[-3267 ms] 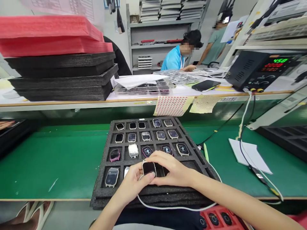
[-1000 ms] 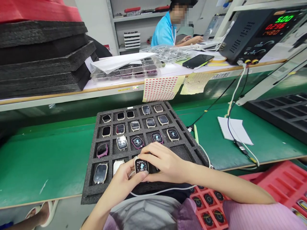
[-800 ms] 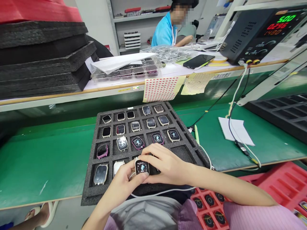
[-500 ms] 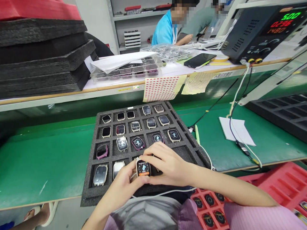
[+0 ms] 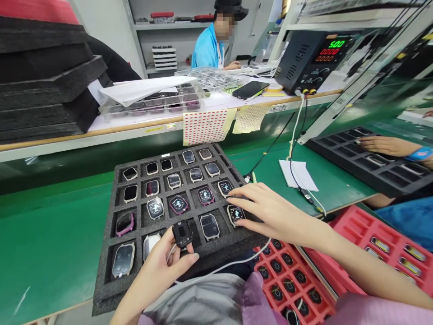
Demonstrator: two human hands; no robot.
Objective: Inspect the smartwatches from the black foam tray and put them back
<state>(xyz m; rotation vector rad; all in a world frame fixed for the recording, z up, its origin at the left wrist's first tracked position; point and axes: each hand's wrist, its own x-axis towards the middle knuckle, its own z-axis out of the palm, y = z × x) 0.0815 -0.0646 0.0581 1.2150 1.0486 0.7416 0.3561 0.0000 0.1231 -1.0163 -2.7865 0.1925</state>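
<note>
A black foam tray (image 5: 107, 289) on the green bench holds several smartwatches in its slots. My left hand (image 5: 162, 266) is closed on a small black charging clip (image 5: 182, 233) with a white cable (image 5: 233, 263) trailing from it, held just above the tray's near row. My right hand (image 5: 274, 212) lies over the tray's right side with fingers stretched out. Its thumb and fingertips rest by a lit smartwatch (image 5: 236, 213) sitting in the near row's right slot. Beside that one lies a dark-screened watch (image 5: 210, 226).
A red tray (image 5: 338, 232) of parts sits low at my right. A co-worker's hand (image 5: 382, 145) rests on another black tray (image 5: 341, 155). On the raised shelf stand a power supply (image 5: 314, 58), a phone (image 5: 251, 90), a clear box (image 5: 152, 102), sticker sheets (image 5: 204, 127) and stacked foam (image 5: 43, 90).
The lit watch both hands held now sits in the near row's right slot, off the clip. My left hand keeps the clip. The view swung right; the supply's red readout fell to zeros.
</note>
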